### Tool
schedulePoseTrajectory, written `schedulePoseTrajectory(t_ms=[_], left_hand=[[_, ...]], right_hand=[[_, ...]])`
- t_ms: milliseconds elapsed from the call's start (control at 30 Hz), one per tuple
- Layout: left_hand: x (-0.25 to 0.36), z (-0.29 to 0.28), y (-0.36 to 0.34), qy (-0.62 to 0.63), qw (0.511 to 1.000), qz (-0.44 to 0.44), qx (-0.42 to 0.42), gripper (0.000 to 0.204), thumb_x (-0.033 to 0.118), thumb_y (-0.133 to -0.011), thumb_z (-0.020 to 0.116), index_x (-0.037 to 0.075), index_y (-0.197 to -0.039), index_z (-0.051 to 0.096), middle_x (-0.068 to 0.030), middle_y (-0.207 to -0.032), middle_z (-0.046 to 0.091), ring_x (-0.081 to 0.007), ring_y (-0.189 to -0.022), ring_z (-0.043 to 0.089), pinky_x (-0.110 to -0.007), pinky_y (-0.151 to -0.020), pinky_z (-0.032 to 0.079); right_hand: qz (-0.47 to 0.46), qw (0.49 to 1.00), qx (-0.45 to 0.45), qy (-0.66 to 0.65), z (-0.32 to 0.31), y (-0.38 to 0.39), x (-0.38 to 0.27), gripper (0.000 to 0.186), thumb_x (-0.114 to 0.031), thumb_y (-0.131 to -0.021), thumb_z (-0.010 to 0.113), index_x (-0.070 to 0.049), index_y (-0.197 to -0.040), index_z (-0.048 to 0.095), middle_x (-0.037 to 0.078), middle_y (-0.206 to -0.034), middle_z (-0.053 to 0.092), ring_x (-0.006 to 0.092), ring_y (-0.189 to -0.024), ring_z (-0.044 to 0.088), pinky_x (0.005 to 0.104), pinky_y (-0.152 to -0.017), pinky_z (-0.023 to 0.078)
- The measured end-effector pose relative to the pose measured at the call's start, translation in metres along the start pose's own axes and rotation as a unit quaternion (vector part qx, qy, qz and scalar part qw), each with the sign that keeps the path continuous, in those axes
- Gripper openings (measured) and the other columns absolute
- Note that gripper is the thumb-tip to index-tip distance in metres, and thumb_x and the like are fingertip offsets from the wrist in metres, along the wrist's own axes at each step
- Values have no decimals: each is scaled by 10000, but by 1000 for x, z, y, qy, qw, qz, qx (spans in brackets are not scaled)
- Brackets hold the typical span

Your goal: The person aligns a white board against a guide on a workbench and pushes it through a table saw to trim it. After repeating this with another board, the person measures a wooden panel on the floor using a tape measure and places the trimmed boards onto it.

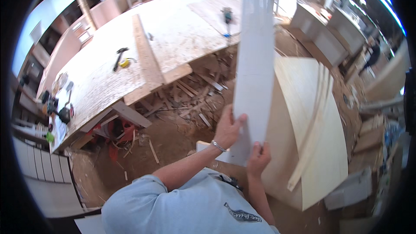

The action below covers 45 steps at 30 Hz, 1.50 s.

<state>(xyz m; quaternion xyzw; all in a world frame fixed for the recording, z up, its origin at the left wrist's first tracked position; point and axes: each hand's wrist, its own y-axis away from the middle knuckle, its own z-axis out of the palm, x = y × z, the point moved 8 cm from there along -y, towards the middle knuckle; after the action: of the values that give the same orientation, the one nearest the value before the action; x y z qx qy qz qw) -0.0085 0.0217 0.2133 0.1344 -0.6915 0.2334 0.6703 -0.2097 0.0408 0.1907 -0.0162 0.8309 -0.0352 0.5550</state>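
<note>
A long white board (253,56) rises from near my body toward the top of the picture. My left hand (229,128), with a metal bracelet at the wrist, grips its left edge, thumb laid over the face. Lower down, my right hand (258,158) is closed on the right edge close to the board's near end. The fingers behind the board are hidden. Just left of that near end, another white piece (206,148) shows partly beneath it.
A wide dusty worktable (182,30) holds a hammer (119,58), a yellow tape measure (125,63) and a green power tool (227,15). Wood offcuts (186,93) litter the floor below. At right, thin wood strips (312,130) lie on pale plywood (327,156).
</note>
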Motion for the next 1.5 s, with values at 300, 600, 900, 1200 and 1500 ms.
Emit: schedulePoseTrajectory(t_ms=[300,600,900,1200,1500], left_hand=[[-86,-534,-29,-302,868,-35,392,498,353,-980,642,-53,-1264,587,-150,-839,667,-253,-702,587,-427,-692,507],[-170,-969,21,-530,656,-353,406,815,528,-891,656,-1,-1474,449,-186,-1302,654,-274,-1210,618,-391,-1079,454],[-133,-573,-79,-440,760,44,477,288,226,-1020,543,8,-1085,721,-161,-1046,737,-315,-964,713,-386,-833,561],[-144,111,84,-137,853,34,-503,297,178,-952,669,29,-1210,662,-131,-1133,706,-256,-1040,680,-359,-919,533],[-223,321,147,-209,781,-159,-566,376,250,-993,647,33,-1297,617,-124,-1170,719,-208,-1060,693,-346,-952,532]], right_hand=[[-96,906,-408,59,266,31,-49,275,-278,-1004,580,-37,-1117,649,184,-992,720,350,-922,697,435,-804,539],[82,824,-433,355,188,56,173,356,-381,-962,599,-66,-1098,694,189,-1077,725,384,-1067,668,479,-917,522],[223,889,-5,400,-44,48,185,273,-295,-938,600,-59,-1005,721,221,-988,716,416,-956,681,501,-857,526],[305,808,176,472,-235,-42,236,904,-338,-816,794,-125,-1542,300,250,-1408,475,417,-1304,496,515,-1015,491],[291,887,43,355,-319,-74,269,816,-182,-845,705,-195,-1559,311,210,-1199,617,393,-1057,667,497,-893,554]])
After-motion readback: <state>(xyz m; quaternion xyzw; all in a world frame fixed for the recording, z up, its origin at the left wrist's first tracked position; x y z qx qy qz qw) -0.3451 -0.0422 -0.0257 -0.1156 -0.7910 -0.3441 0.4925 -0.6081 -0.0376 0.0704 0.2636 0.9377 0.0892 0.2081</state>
